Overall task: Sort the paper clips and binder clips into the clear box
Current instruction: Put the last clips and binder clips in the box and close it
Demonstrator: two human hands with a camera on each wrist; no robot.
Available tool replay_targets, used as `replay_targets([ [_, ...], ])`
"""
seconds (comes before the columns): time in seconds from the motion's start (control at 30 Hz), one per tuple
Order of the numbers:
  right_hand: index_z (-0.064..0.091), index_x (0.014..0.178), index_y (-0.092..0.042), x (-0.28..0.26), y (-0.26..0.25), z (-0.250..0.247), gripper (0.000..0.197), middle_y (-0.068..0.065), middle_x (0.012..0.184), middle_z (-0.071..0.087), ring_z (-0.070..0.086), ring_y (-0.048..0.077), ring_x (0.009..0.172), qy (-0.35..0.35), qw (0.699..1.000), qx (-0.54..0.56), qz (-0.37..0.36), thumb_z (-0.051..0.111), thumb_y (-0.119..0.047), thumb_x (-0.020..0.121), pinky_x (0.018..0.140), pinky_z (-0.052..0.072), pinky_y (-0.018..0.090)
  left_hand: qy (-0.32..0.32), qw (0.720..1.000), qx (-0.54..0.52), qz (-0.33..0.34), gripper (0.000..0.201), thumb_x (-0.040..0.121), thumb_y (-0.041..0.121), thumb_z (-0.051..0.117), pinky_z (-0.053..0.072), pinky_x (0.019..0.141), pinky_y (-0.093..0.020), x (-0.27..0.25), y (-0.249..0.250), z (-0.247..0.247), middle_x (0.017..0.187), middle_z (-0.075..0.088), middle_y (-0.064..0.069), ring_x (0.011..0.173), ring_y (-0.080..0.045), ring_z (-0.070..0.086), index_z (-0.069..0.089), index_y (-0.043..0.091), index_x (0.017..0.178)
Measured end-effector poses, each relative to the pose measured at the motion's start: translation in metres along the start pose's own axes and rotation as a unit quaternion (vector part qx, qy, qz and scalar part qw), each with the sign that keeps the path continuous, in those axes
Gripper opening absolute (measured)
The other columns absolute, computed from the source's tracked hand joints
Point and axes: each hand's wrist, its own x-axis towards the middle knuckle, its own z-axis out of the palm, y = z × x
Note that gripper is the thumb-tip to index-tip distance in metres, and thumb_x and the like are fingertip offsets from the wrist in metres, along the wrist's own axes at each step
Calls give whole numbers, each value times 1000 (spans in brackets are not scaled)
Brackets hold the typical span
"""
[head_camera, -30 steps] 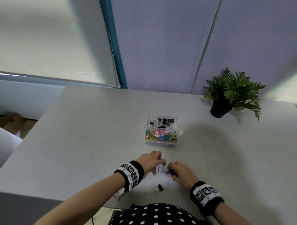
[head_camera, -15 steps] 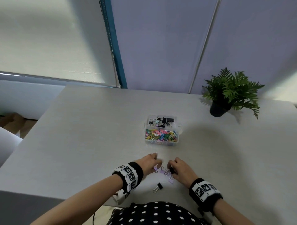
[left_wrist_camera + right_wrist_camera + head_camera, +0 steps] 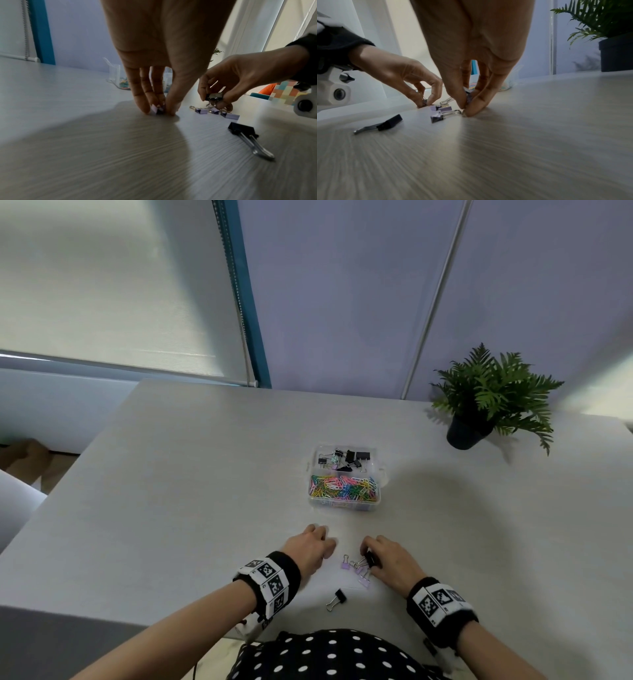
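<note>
The clear box [image 3: 344,501] stands mid-table, with black binder clips in its far compartment and coloured paper clips [image 3: 344,486] in the near one. My left hand [image 3: 157,109] pinches a small purple binder clip [image 3: 155,108] against the table. My right hand [image 3: 467,108] pinches a black binder clip [image 3: 214,96] just above the table. Between the hands lie loose purple binder clips [image 3: 346,563] [image 3: 364,581]. A black binder clip [image 3: 337,598] lies nearer my body. In the head view the left hand [image 3: 325,546] hides its clip.
A potted fern [image 3: 489,402] stands at the table's far right. The table's near edge [image 3: 102,611] runs just below my wrists. Window blinds and a wall panel stand behind the table.
My left hand has closed its fingertips on the leftmost purple clip and drawn a little left. My right hand keeps hold of the black clip and has barely moved.
</note>
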Motion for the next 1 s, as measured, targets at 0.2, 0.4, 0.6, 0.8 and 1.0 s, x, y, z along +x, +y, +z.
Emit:
replay_targets([
  [0.2, 57, 94, -13, 0, 4, -5, 23, 3, 89, 55, 52, 16, 79, 19, 995, 97, 9, 59, -2, 74, 71, 40, 16, 13, 1000, -17, -16, 20, 78, -3, 49, 48, 75, -39, -5, -1, 5, 101, 48, -7, 96, -25, 45, 47, 14, 89],
  [0.4, 61, 83, -19, 2, 7, -17, 23, 0, 82, 61, 56, 11, 69, 13, 967, 244, 68, 64, 0, 71, 64, 45, 7, 6, 997, -81, -17, 15, 74, -3, 47, 44, 72, -36, -3, -3, 0, 87, 46, -4, 81, -19, 40, 49, 10, 81],
  [0.6, 58, 84, 0, 5, -2, -28, 17, 16, 80, 61, 60, 16, 68, 27, 761, 637, 121, 47, 14, 84, 60, 54, 17, 3, 984, -167, -65, 11, 77, 4, 58, 39, 74, -21, 1, -10, -16, 89, 61, -7, 81, -17, 51, 60, 5, 88],
  [0.8, 55, 91, 2, 16, -4, -48, 16, 18, 85, 58, 57, 20, 71, -25, 543, 826, 149, 45, 1, 79, 60, 56, 21, -32, 885, -439, -152, 11, 83, 8, 63, 54, 82, -28, 8, -20, -53, 85, 65, 0, 76, -13, 62, 61, 19, 85],
  [1.0, 49, 94, 0, 59, -17, -99, 7, 16, 98, 46, 54, 21, 84, 21, 584, 796, 156, 43, 0, 90, 67, 58, 24, 47, 845, -508, -158, 12, 83, 5, 63, 54, 87, -36, 58, -32, -108, 97, 62, -7, 81, -17, 61, 63, 16, 82],
])
